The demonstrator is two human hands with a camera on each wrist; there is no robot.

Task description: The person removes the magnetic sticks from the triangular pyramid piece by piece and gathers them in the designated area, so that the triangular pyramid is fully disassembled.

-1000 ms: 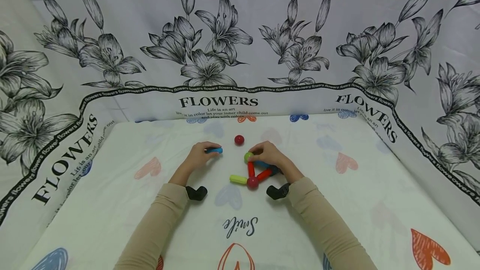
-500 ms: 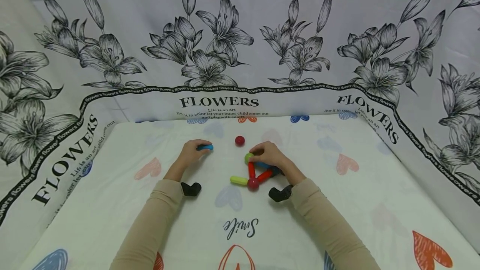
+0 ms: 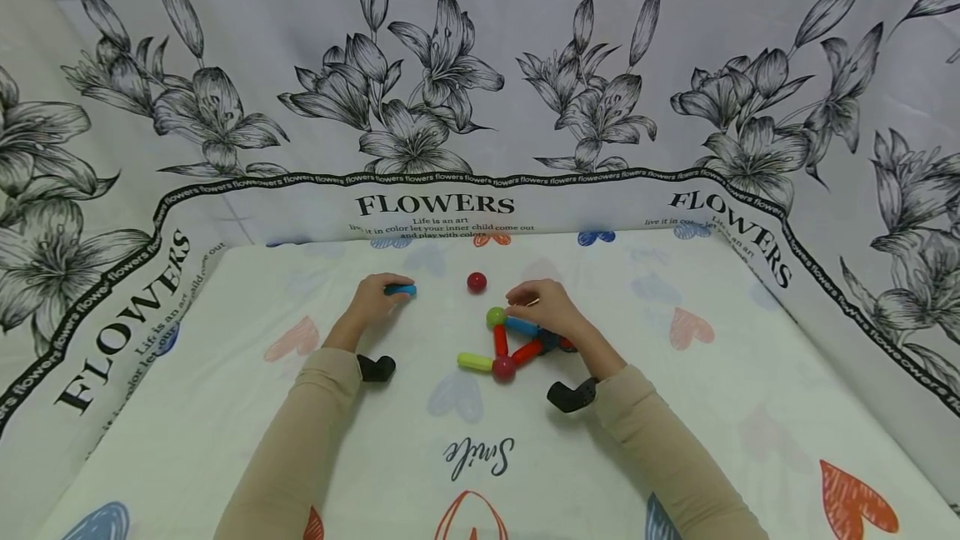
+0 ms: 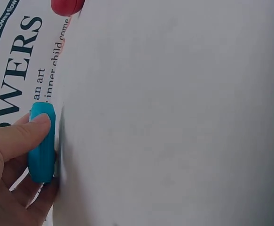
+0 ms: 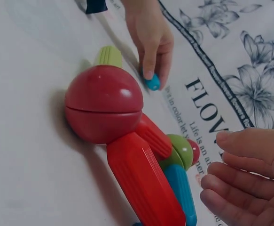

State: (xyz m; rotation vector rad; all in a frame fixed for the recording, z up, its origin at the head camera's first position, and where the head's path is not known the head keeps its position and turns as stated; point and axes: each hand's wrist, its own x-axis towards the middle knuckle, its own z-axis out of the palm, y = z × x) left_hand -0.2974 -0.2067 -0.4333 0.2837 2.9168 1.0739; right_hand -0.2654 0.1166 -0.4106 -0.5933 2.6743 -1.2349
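My left hand (image 3: 367, 300) pinches a short blue rod (image 4: 42, 146) between thumb and fingers, left of the other toy pieces. On the cloth stands a joined build of balls and ribbed rods: a dark red ball (image 5: 104, 103), a green ball (image 3: 496, 317), two red rods (image 5: 146, 181), a blue rod (image 3: 522, 327) and a yellow-green rod (image 3: 476, 362) sticking out leftward. A dark blue piece (image 3: 550, 341) at its right corner is partly hidden by my right arm. Just beyond the build, my right hand (image 3: 551, 307) has loosely bent fingers and holds nothing.
A loose red ball (image 3: 476, 282) lies behind the build, between both hands. White cloth (image 3: 375, 448) with printed hearts covers the table. A flower-printed curtain (image 3: 510, 107) rises at the back and sides. Black wrist cameras (image 3: 572, 396) hang beneath both sleeves.
My left hand has moved left and slightly back with the blue rod. My right hand has let go of the green ball and shifted a little right, off the build.
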